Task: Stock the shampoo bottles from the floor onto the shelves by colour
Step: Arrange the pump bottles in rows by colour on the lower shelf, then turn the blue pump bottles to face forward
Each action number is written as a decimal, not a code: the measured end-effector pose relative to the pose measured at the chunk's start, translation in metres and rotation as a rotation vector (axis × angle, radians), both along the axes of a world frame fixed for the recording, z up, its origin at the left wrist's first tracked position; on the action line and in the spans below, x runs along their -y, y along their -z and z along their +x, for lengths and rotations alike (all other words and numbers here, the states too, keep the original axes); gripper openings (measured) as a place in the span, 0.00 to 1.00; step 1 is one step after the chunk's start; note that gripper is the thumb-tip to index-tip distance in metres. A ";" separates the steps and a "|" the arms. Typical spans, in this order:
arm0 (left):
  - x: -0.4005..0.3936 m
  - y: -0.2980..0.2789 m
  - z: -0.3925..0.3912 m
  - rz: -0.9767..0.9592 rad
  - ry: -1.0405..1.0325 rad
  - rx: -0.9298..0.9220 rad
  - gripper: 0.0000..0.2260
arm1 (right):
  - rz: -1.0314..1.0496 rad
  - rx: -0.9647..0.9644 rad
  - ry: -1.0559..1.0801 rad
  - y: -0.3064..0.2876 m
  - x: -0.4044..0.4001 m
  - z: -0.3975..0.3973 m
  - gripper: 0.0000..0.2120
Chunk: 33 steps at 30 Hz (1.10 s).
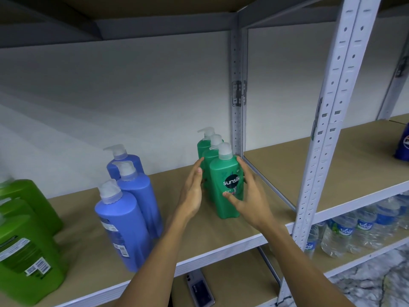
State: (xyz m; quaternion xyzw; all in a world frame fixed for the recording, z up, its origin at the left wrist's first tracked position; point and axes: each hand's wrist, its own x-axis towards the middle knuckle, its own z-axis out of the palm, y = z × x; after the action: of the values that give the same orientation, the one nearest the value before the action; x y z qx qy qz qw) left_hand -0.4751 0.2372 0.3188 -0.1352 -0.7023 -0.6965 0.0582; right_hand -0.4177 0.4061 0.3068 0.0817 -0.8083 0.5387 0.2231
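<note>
Three dark green pump bottles stand in a row at the right end of the shelf [221, 238]; the front one [225, 173] carries a Sunsilk label. My left hand [192, 189] lies flat against its left side with straight fingers. My right hand [250, 191] cups its right side, fingers loosely bent, thumb on the label. Left of them stand three blue pump bottles [124, 227] in a row. At the far left are light green bottles [24, 251], blurred.
A perforated metal upright [329, 120] rises just right of my hands, with a rear post [236, 89] behind the green row. Water bottles [358, 229] fill the lower right shelf. A phone [199, 289] lies on the shelf below. A dark blue container [404, 142] stands at far right.
</note>
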 end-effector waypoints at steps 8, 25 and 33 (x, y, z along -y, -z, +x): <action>0.016 -0.013 0.049 -0.254 -0.075 -0.129 0.16 | 0.156 -0.018 0.150 -0.017 0.011 0.022 0.40; 0.128 -0.037 0.185 -0.303 -0.353 -0.429 0.09 | -0.002 -0.123 -0.045 -0.046 0.127 0.114 0.30; 0.195 -0.035 0.203 -0.309 -0.497 -0.393 0.17 | 0.044 -0.107 -0.189 -0.054 0.179 0.109 0.31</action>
State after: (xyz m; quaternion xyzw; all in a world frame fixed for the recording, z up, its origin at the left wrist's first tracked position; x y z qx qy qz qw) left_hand -0.2722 0.0426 0.3538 -0.0990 -0.7862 -0.5073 0.3387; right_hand -0.3084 0.2273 0.3609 0.1910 -0.7956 0.5342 0.2123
